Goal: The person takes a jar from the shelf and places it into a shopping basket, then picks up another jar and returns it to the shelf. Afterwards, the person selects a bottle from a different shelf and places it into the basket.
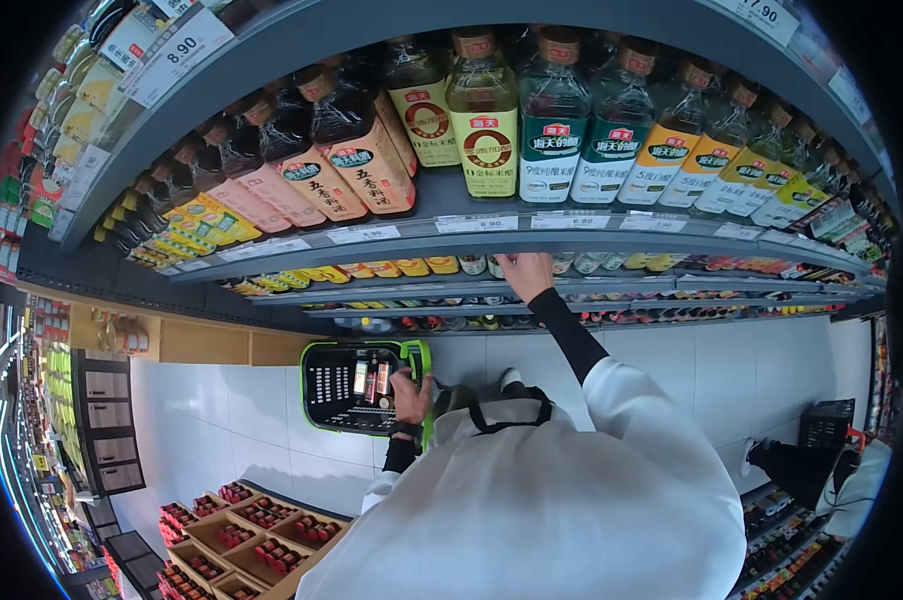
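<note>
On the left, my left hand (410,398) is closed around the green handle side of a black basket (319,414). Several small bottles and packs (374,378) lie in that basket. My right hand (527,274) reaches to the shelf level below the top row, at the shelf's front edge, beside small bottles (495,266). Its fingertips are partly hidden, and whether they hold anything is unclear. Above it, green-labelled bottles (490,135), white-labelled bottles (554,140) and orange-labelled bottles (364,165) stand upright in a row.
Shelf edges (472,243) with price tags curve across the front. At the lower left is a wooden display (242,535) of red-lidded jars. Another person (857,490) is at the right, near a black basket (827,424). Wooden shelf boxes (207,341) stand left.
</note>
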Motion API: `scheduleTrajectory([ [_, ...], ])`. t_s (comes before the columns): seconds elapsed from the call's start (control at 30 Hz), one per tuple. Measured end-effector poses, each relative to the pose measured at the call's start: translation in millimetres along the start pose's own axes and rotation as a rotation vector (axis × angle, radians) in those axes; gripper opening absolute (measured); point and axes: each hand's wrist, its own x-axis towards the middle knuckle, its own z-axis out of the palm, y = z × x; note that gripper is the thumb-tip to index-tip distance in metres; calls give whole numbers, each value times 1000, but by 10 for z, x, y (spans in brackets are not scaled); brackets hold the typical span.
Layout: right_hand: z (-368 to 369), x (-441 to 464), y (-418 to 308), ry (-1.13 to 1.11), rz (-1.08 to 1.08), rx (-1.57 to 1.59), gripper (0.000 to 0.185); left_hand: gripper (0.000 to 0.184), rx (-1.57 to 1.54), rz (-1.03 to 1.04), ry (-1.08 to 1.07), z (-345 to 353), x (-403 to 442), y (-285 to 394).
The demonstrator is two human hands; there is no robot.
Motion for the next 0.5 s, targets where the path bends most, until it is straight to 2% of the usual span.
scheduleTrajectory([
  [0.07, 60, 76, -12, 64, -66, -30, 22, 43, -99, -24, -38, -25, -22, 44],
  [0.17, 259, 188, 74, 276, -166, -62, 22, 32, -87, 144, 101, -102, -36, 239],
  [0.27, 354, 247, 178, 245, -185, -98, 23, 37, -150, 12, 189, -176, -49, 474],
  [0.37, 384, 246, 160, 272, -115, -121, 28, 46, -282, -166, 97, -171, -15, 394],
  [0.47, 162, 122, -191, 376, -120, -85, 30, 38, -342, -56, 117, 28, 43, 123],
  [0.5, 176, 69, -236, 388, -110, -59, 30, 35, -385, -92, 70, -48, 64, 283],
])
